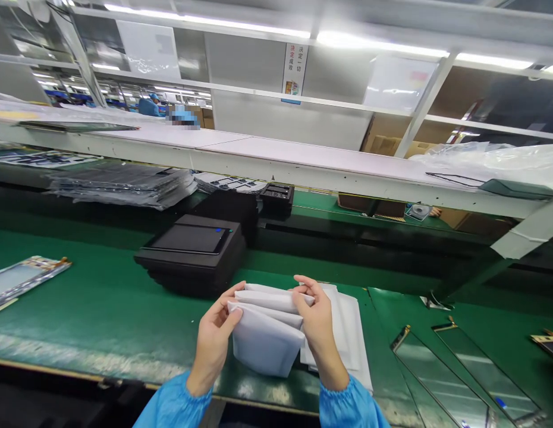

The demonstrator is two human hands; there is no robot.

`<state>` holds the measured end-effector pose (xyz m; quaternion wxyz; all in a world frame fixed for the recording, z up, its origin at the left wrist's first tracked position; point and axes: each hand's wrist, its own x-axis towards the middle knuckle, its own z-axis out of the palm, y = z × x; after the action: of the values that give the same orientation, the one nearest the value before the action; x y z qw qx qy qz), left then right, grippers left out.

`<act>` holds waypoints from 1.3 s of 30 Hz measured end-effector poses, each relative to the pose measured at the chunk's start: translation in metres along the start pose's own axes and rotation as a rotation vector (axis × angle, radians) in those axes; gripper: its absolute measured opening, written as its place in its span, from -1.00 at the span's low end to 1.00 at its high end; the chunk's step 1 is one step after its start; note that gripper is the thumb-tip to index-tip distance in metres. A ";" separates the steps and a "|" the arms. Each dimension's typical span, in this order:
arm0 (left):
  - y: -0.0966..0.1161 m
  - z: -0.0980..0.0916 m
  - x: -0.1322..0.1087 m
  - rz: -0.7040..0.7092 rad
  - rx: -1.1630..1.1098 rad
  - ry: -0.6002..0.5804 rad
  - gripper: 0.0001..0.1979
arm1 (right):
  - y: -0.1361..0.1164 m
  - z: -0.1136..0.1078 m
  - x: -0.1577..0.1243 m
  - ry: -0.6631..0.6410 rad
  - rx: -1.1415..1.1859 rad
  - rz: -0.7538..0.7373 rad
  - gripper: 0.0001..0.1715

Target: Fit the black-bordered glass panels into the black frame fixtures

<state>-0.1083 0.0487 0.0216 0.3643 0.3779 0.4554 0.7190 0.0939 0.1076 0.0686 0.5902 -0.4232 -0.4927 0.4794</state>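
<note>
Several white foam pouches (267, 342) are bunched between my two hands, tilted above the front of the green bench. My left hand (216, 336) pinches their left edges, thumb across the nearest one. On the other side, my right hand (316, 318) grips their upper right edges with thumb and fingers. More flat white pouches (354, 333) lie stacked on the bench just right of and behind my right hand. What the held pouches contain, if anything, is hidden.
Behind my left hand stands a stack of black trays (191, 273) with a dark panel (187, 238) on top. Glass panels (450, 374) lie at right, another panel (27, 279) at far left. A white shelf (276, 166) crosses above the green bench (102, 321).
</note>
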 end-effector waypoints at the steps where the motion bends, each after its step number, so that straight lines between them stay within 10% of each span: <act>1: 0.000 0.001 0.000 0.002 -0.004 0.000 -0.79 | -0.002 0.000 0.000 0.002 0.001 -0.002 -0.64; 17: 0.006 0.005 0.021 0.101 -0.031 0.180 -0.76 | -0.026 -0.009 0.013 -0.341 0.123 0.063 -0.45; 27: 0.010 0.011 0.029 0.083 -0.092 0.236 -0.74 | 0.008 -0.008 0.010 -0.139 0.014 0.019 -0.78; 39: 0.045 0.033 0.053 0.173 -0.061 0.170 -0.74 | -0.047 0.008 0.008 -0.147 0.225 -0.053 -0.69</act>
<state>-0.1109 0.0931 0.0846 0.2725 0.3423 0.4282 0.7907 0.0931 0.1073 0.1170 0.6085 -0.3048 -0.4888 0.5458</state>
